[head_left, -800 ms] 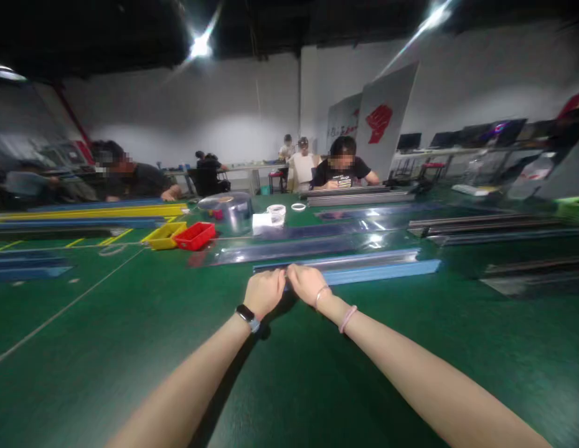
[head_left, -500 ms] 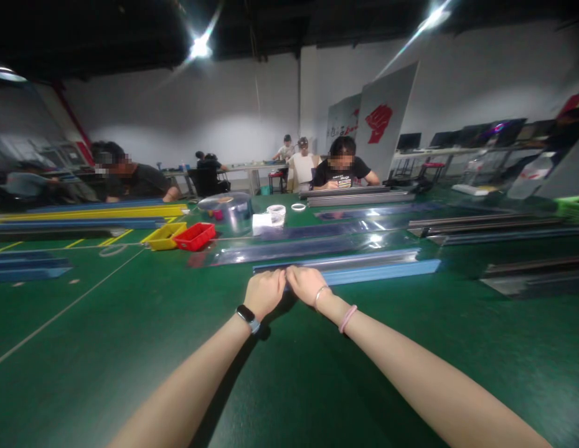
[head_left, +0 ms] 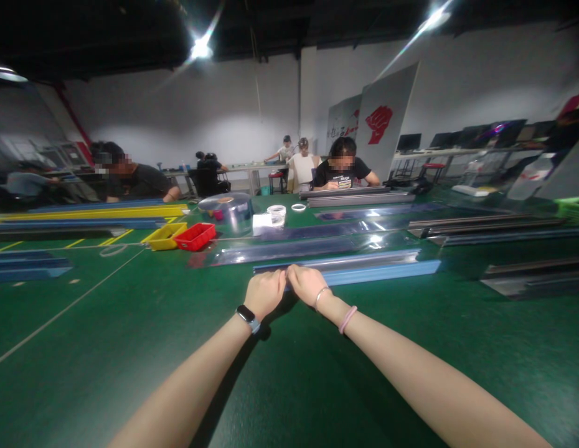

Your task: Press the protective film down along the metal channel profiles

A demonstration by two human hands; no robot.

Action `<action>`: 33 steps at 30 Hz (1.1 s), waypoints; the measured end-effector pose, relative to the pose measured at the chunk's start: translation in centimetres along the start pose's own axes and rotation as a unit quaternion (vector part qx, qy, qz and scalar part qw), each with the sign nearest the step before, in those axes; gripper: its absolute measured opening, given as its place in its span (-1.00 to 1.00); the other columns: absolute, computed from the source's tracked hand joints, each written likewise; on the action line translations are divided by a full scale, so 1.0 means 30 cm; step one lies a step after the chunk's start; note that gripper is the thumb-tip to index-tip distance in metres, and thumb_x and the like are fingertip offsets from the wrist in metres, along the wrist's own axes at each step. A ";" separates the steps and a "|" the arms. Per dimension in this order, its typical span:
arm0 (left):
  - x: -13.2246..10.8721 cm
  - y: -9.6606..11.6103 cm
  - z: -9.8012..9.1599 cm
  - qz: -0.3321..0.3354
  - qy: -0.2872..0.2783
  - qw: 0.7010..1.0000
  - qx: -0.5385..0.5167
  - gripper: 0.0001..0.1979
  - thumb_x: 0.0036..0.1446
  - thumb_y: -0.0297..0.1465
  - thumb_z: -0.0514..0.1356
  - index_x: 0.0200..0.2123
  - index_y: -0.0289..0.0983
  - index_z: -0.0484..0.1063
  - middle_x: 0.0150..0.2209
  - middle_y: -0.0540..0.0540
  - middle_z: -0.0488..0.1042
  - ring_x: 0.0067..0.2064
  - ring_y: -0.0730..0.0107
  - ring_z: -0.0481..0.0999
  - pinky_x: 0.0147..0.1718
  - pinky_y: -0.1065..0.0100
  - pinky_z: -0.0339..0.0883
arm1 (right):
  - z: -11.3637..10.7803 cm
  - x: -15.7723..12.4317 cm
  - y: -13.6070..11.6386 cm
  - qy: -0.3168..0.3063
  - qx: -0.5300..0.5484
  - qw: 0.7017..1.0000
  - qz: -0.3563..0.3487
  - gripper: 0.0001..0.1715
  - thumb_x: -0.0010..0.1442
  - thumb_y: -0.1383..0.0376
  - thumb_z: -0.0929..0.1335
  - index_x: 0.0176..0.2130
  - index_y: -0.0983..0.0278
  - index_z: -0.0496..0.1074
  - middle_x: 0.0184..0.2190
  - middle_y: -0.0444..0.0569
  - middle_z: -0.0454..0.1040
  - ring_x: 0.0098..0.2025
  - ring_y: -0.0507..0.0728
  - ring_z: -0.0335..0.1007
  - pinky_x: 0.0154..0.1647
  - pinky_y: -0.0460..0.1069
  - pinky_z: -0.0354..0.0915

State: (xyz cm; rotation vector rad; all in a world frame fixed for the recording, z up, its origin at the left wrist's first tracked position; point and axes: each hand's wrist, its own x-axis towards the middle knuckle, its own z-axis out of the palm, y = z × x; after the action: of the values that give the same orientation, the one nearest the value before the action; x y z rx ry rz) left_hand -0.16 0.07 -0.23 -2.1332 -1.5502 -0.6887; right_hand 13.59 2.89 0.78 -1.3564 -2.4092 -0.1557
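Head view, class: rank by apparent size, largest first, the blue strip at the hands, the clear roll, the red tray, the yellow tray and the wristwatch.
1. Blue strip
2. Clear roll
3. Red tray and yellow tray: too alike to rank
4. Wristwatch, though nearer the camera

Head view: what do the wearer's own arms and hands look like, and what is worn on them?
No sleeve or glove shows on either side. By the left hand sits a watch-like band with a dark, rounded oblong face and pale blue-grey strap. By the right hand is a thin silvery bracelet; farther up the forearm, a pink band.
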 end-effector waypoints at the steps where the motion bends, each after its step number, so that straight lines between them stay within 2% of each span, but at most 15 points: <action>1: 0.002 0.001 -0.003 0.001 0.004 1.000 -0.002 -0.68 0.17 -0.36 -0.18 -0.46 -0.26 0.30 -0.52 -0.05 0.39 -0.47 0.41 0.34 -0.48 0.39 0.10 | 0.001 0.000 0.000 0.005 0.002 1.000 0.003 -0.59 0.23 0.25 -0.04 -0.28 0.29 0.25 -0.42 -0.05 0.42 -0.38 0.02 0.33 -0.39 -0.11 0.07; 6: 0.007 0.005 -0.018 0.023 0.019 0.999 -0.012 -0.71 0.16 -0.39 -0.16 -0.45 -0.27 0.30 -0.48 -0.06 0.39 -0.40 0.41 0.35 -0.39 0.39 0.13 | 0.004 0.003 -0.002 -0.004 -0.013 1.000 -0.026 -0.62 0.22 0.26 -0.01 -0.34 0.29 0.25 -0.42 -0.03 0.42 -0.36 0.04 0.32 -0.33 -0.10 0.07; 11: 0.004 0.001 -0.006 0.034 -0.004 0.999 -0.002 -0.69 0.16 -0.37 -0.17 -0.48 -0.28 0.30 -0.51 -0.07 0.38 -0.43 0.40 0.34 -0.42 0.38 0.13 | 0.005 0.009 0.001 -0.009 -0.023 0.999 -0.045 -0.65 0.21 0.26 0.00 -0.37 0.27 0.25 -0.43 -0.05 0.42 -0.37 0.05 0.32 -0.35 -0.09 0.07; 16: 0.003 -0.002 -0.002 0.045 -0.017 0.999 -0.003 -0.69 0.16 -0.38 -0.17 -0.48 -0.28 0.29 -0.49 -0.07 0.38 -0.42 0.40 0.35 -0.41 0.38 0.13 | 0.002 0.010 0.005 -0.020 -0.029 0.999 -0.042 -0.64 0.22 0.23 -0.01 -0.32 0.27 0.24 -0.43 -0.05 0.42 -0.39 0.06 0.32 -0.39 -0.08 0.07; 22: 0.005 0.001 -0.010 0.043 -0.019 0.999 -0.006 -0.70 0.16 -0.38 -0.16 -0.46 -0.28 0.30 -0.48 -0.07 0.38 -0.42 0.40 0.34 -0.40 0.37 0.13 | 0.003 0.001 -0.002 -0.002 -0.024 1.000 -0.018 -0.62 0.23 0.25 -0.05 -0.28 0.30 0.22 -0.43 -0.03 0.41 -0.38 0.04 0.32 -0.37 -0.09 0.07; 27: 0.005 0.004 -0.011 0.040 -0.019 0.999 -0.015 -0.69 0.15 -0.38 -0.16 -0.49 -0.28 0.30 -0.49 -0.08 0.38 -0.42 0.40 0.34 -0.39 0.37 0.14 | -0.001 0.004 -0.011 -0.017 -0.050 0.998 -0.039 -0.63 0.23 0.27 -0.03 -0.29 0.29 0.24 -0.40 0.00 0.41 -0.35 0.07 0.33 -0.35 -0.07 0.09; 33: 0.004 0.005 -0.014 0.035 -0.017 0.999 -0.019 -0.69 0.15 -0.38 -0.15 -0.48 -0.28 0.32 -0.48 -0.08 0.39 -0.41 0.41 0.34 -0.39 0.39 0.14 | 0.004 0.011 -0.007 -0.025 -0.046 0.999 -0.005 -0.61 0.23 0.25 -0.04 -0.27 0.29 0.24 -0.43 0.00 0.42 -0.38 0.08 0.34 -0.38 -0.07 0.09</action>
State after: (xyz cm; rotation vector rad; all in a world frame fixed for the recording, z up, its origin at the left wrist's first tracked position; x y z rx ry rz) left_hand -0.05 -0.11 0.17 -2.2269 -1.4826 -0.6680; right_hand 13.22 3.07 0.82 -1.4041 -2.4783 -0.2396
